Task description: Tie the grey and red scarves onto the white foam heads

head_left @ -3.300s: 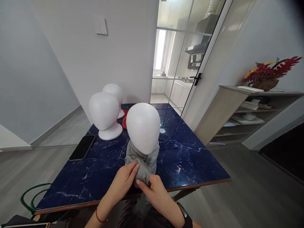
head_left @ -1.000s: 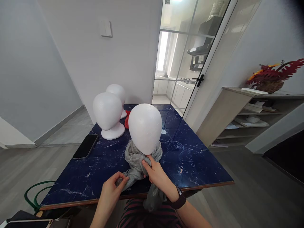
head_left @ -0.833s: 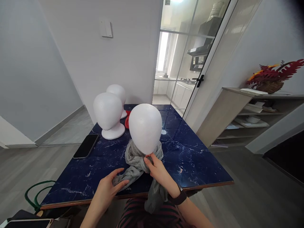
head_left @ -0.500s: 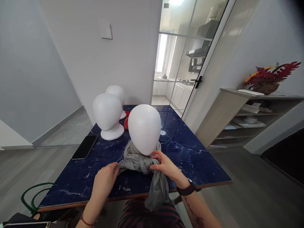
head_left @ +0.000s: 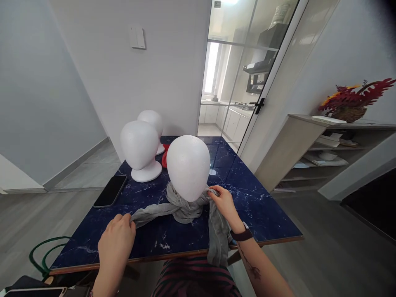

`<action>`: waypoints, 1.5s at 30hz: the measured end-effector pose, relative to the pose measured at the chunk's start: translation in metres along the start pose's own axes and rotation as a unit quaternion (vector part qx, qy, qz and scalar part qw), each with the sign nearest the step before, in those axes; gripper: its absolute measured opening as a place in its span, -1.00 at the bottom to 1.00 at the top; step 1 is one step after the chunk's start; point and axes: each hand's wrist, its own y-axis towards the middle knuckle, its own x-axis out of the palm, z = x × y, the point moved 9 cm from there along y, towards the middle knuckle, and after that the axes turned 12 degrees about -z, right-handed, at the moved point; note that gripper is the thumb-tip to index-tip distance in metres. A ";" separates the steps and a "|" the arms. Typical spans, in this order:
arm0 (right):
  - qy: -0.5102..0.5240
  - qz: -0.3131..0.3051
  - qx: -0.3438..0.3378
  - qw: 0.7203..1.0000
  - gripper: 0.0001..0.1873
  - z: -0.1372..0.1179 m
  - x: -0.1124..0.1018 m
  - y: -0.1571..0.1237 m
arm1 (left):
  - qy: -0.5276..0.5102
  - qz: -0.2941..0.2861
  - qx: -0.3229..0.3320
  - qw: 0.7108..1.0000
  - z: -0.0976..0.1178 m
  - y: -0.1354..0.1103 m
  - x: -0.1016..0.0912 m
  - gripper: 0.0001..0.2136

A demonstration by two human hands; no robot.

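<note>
Left hand moved outward, clenched on scarf.

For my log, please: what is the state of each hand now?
Left hand: closed, holding the grey scarf.
Right hand: closed, pinching the same scarf.

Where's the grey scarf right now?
Low centre in the head view, the grey scarf is gathered beneath the front white head, held by the left hand and right hand.

A home, by its kitchen cabinets behind a glass door and flowers on a shelf unit.
</note>
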 end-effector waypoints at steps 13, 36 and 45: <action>0.108 -0.010 -0.028 0.994 -0.78 -0.033 0.025 -0.042 | -0.408 -0.356 0.348 0.765 0.144 -0.071 0.046 -0.79; 0.324 -0.118 0.071 0.936 -0.67 -0.001 0.078 -0.047 | -0.591 -0.210 0.193 0.755 0.150 0.018 0.066 -0.61; 0.113 -0.072 0.022 0.991 -0.86 0.015 0.056 -0.046 | -0.538 -0.026 0.171 0.825 0.112 0.020 0.048 -0.72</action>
